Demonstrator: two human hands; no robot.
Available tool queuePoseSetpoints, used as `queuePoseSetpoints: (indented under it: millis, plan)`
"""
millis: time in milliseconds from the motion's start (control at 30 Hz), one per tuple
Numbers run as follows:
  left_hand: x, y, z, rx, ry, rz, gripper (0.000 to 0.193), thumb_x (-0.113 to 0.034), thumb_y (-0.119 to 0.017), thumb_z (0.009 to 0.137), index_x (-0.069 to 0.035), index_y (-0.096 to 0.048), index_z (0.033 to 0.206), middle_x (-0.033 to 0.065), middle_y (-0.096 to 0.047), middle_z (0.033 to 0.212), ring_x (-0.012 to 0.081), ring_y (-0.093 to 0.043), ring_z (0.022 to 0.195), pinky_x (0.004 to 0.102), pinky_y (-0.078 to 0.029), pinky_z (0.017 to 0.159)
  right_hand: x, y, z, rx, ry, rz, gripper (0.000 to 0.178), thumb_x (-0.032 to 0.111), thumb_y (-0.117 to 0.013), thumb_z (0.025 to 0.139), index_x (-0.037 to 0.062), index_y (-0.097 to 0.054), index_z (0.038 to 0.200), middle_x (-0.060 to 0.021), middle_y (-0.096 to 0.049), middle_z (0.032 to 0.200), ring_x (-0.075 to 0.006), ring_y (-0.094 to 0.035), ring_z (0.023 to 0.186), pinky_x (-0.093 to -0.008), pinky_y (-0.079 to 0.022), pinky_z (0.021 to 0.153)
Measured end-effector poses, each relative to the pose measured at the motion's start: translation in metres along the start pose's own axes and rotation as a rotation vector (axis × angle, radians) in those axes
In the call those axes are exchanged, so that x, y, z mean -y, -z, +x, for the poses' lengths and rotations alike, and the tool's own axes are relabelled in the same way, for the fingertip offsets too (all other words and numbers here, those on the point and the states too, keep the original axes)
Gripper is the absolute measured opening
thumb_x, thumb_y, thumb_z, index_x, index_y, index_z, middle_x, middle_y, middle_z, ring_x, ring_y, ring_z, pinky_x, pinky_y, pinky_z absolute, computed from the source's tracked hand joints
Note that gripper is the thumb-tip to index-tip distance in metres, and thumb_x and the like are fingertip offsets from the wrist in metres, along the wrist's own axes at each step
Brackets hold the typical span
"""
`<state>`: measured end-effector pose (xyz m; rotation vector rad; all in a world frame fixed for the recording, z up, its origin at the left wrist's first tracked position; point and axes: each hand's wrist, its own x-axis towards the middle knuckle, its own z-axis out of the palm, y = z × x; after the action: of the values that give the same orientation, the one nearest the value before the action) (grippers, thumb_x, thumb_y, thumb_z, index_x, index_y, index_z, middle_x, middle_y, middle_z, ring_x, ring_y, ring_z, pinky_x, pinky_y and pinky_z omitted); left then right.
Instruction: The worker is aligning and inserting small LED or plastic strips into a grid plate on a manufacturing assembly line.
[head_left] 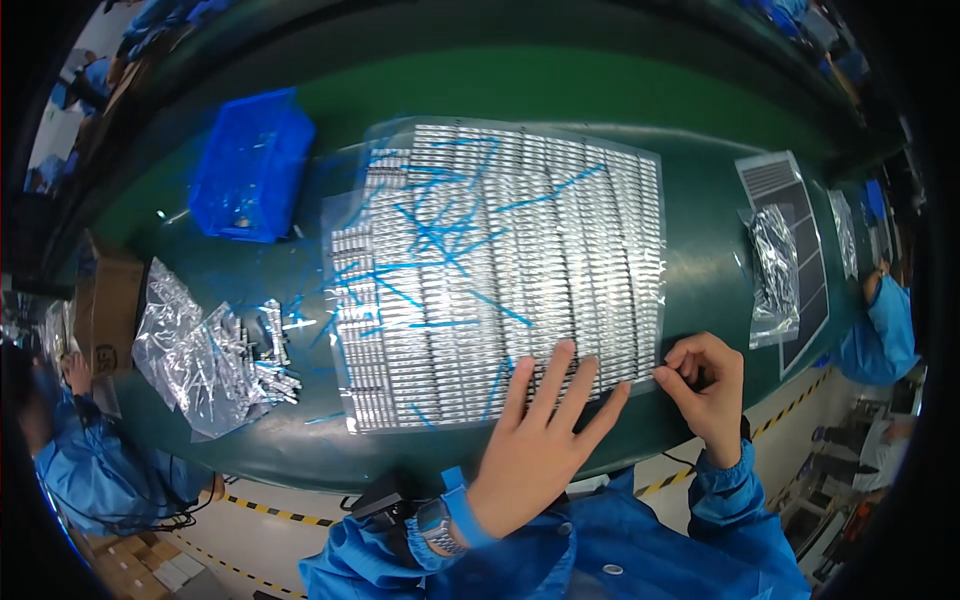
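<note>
A large clear plastic sheet covered with rows of small silvery metal parts [540,270] lies on the green table before me. Thin blue strips [560,190] are scattered over its left and middle portions. My left hand [530,450] rests with fingers spread on the sheet's near edge; a watch and a blue band circle that wrist. At the near right corner of the sheet, my right hand [712,385] is closed, thumb and forefinger pinched together. Whatever lies between those fingertips is too small to make out.
A blue bin [292,165] stands at the far left. Clear bags [175,325], loose slim metal parts [272,375] and a brown carton [108,310] are to the left. On the right, a filled bag [774,265] overlaps a grey panelled sheet [775,180]. Co-workers' blue sleeves [880,325] show at both sides.
</note>
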<state>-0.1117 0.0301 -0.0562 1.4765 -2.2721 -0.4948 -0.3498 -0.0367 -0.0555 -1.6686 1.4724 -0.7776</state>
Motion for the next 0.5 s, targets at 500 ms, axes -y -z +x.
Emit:
queuePoseSetpoints:
  millis: [500]
  plan:
    - [0.019,0.066,-0.032,-0.101,0.016,-0.068,0.055,-0.012,-0.073,0.088,-0.018,-0.065,0.141,0.0108,-0.056,0.148,0.0352,-0.045,0.147,0.0622,-0.030,0.119,0.028,0.010,0.002,0.053,0.005,0.131,0.039,0.004,-0.077,0.088,0.0004,-0.065,0.125,-0.0063,-0.066,0.115,-0.0113,-0.057,0.095,-0.0248,-0.048,0.079]
